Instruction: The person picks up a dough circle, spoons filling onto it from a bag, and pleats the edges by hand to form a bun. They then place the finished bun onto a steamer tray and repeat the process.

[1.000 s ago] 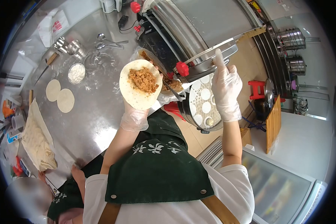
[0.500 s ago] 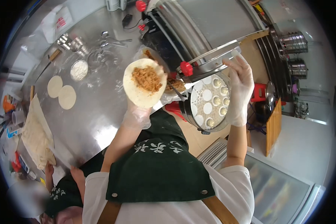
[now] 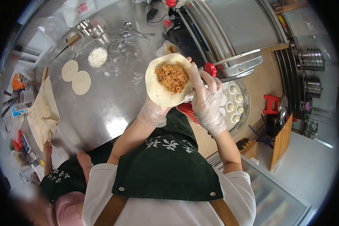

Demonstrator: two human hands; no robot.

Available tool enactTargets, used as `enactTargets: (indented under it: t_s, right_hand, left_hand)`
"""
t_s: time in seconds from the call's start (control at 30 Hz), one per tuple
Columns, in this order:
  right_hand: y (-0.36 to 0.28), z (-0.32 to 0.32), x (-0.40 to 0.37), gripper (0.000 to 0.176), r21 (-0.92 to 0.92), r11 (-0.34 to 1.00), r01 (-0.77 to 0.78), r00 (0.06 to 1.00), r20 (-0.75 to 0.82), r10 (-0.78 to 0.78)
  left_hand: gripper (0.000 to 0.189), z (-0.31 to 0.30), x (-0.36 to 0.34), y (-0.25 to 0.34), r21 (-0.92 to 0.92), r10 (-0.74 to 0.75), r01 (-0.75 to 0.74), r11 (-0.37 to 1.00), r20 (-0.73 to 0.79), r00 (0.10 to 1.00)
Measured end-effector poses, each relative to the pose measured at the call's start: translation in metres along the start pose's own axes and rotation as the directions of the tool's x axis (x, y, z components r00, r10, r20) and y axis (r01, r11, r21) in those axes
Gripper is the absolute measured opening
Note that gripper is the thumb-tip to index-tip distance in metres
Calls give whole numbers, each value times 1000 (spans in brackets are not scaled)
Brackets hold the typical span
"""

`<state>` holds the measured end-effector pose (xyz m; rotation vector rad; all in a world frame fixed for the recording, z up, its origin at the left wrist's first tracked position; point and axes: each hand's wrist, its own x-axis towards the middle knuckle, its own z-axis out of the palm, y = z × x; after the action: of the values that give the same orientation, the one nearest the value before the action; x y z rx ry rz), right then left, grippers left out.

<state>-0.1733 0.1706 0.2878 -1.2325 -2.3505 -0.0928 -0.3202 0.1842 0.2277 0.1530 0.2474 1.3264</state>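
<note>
A round dough wrapper [image 3: 153,86] lies on my left hand [image 3: 154,113], which is gloved in clear plastic and supports it from below. Most of the left fingers are hidden under the dough. Brown, shredded-looking filling [image 3: 172,77] is heaped on the wrapper's middle. My right hand [image 3: 209,98], gloved too, is at the wrapper's right edge, thumb and fingers closing on the rim. Just beyond it, a round steamer tray [image 3: 246,109] holds several small pleated buns [image 3: 238,98] on white paper rounds, partly covered by that hand.
A dough-rolling machine [image 3: 214,34] with red knobs stands beyond my hands. On the steel table [image 3: 109,98] are two flat wrappers [image 3: 81,82], a bowl of flour [image 3: 98,57], spoons [image 3: 135,34] and a knife [image 3: 66,47]. A co-worker's hand [image 3: 48,147] touches a dough sheet [image 3: 44,113] at left.
My right hand has come from above the steamer tray, leftward to the wrapper's right edge. My left hand still holds the filled wrapper. The whole view has shifted.
</note>
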Motion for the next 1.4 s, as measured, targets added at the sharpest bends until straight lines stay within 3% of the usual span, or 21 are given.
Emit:
enactTargets:
  t_s: [0.1, 0.13, 0.2, 0.27, 0.37, 0.47, 0.6, 0.73, 0.83, 0.9, 1.03, 1.13, 1.3, 1.4]
  right_hand:
    - [-1, -10, -1, 76, -74, 994, 82, 996, 42, -79]
    - [-2, -14, -1, 75, -77, 992, 102, 994, 51, -98]
    - [4, -9, -10, 72, 17, 1000, -15, 1000, -22, 15]
    - [5, -1, -12, 67, 174, 984, -37, 984, -165, 66]
    - [-19, 24, -24, 61, 397, 902, -171, 956, -156, 249]
    - [-33, 50, -29, 57, 478, 868, -131, 922, -264, 285]
    - [-35, 60, -33, 57, 578, 797, -173, 891, -252, 376]
    - [-37, 56, -32, 58, 638, 727, -255, 850, -211, 483]
    - [-37, 59, -33, 57, 715, 664, -221, 851, -191, 489]
    - [-33, 58, -31, 56, 668, 727, -158, 885, -230, 404]
    - [-26, 58, -28, 55, 585, 806, -83, 910, -284, 300]
    - [-33, 58, -23, 54, 672, 724, -158, 847, -285, 449]
    - [-31, 60, -24, 54, 722, 678, -140, 874, -231, 427]
    - [-31, 56, -20, 54, 722, 678, -141, 866, -242, 438]
  left_hand:
    - [50, -4, 0, 4, -289, -12, 54, 956, 146, 989]
    - [50, -4, 0, 5, -258, -10, 37, 965, 104, 995]
    - [50, -2, -1, 10, -193, -2, 5, 981, 16, 1000]
    - [50, 4, -4, 15, -234, 4, 0, 972, 14, 1000]
    - [51, 2, -4, 13, -257, 51, -28, 966, 82, 995]
    - [52, 5, -5, 13, -239, 92, -66, 969, 100, 991]
    - [53, 12, -8, 12, -97, 142, -136, 986, 55, 988]
    - [54, 15, -8, 13, -69, 141, -138, 988, 41, 989]
    - [53, 10, -6, 13, -107, 136, -129, 986, 65, 989]
    - [53, 7, -7, 11, -111, 145, -132, 985, 119, 982]
    - [52, 7, -4, 11, -152, 119, -105, 983, 86, 989]
    - [53, 12, -7, 13, -128, 119, -113, 985, 47, 992]
    - [54, 12, -6, 13, -55, 143, -139, 989, 74, 987]
    - [55, 11, -6, 13, -118, 119, -113, 987, 43, 992]
